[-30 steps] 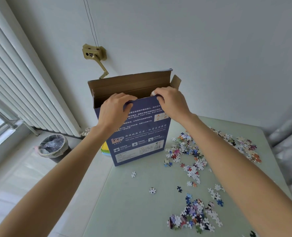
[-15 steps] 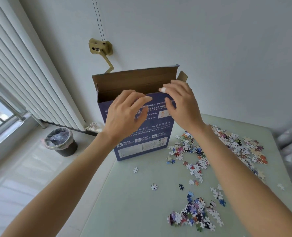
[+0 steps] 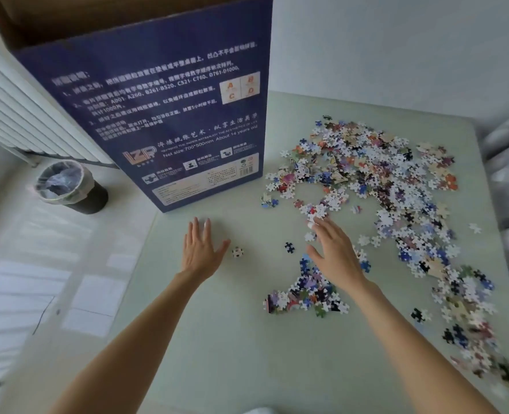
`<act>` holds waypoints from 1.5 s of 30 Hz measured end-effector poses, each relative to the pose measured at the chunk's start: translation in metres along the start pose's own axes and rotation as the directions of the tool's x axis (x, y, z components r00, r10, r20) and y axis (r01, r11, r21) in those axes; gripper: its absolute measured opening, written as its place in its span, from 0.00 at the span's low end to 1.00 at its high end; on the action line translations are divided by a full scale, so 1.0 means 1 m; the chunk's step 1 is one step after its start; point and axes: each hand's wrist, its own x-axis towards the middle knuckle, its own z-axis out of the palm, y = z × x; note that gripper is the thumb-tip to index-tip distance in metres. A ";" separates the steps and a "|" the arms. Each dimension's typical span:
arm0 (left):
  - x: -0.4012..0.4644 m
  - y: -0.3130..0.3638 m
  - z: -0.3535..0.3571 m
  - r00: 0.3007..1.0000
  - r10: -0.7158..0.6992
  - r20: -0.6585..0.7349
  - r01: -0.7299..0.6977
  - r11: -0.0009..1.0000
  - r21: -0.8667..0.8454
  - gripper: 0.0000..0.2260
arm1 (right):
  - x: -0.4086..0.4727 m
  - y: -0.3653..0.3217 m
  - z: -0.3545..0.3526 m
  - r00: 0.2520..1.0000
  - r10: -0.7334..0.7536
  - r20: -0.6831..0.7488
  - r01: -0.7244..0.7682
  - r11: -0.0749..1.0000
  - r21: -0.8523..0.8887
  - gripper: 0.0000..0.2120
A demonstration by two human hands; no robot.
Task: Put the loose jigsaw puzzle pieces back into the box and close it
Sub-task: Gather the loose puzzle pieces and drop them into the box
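Pale green table point(image 3: 217, 354) carries everything. Blue box point(image 3: 163, 115) stands upright at the table's far left corner, brown flap open at top. Loose puzzle pieces point(image 3: 381, 180) spread across the right half; a smaller cluster point(image 3: 304, 294) lies nearer the person. Left hand point(image 3: 201, 252) hovers flat, fingers straight, holding nothing, just beside one stray piece point(image 3: 237, 252). Right hand point(image 3: 334, 252) is spread with relaxed fingers over the pieces, grasping nothing visible. Bin point(image 3: 71, 186) stands on the floor, left.
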 end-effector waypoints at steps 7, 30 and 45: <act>-0.007 0.016 0.045 0.987 0.147 -0.068 -0.143 0.988 0.057 0.34 | 0.103 0.008 0.020 0.979 -0.200 0.044 0.204 0.964 -0.171 0.21; -0.058 0.152 0.107 0.882 0.471 0.010 -0.458 0.862 -0.219 0.26 | -0.077 0.106 0.016 0.994 -0.106 -0.009 0.102 0.933 0.345 0.11; -0.085 0.152 0.137 0.806 0.591 -0.030 -0.590 0.807 0.037 0.25 | -0.248 0.223 0.015 0.558 0.756 -0.341 -0.753 0.635 0.174 0.28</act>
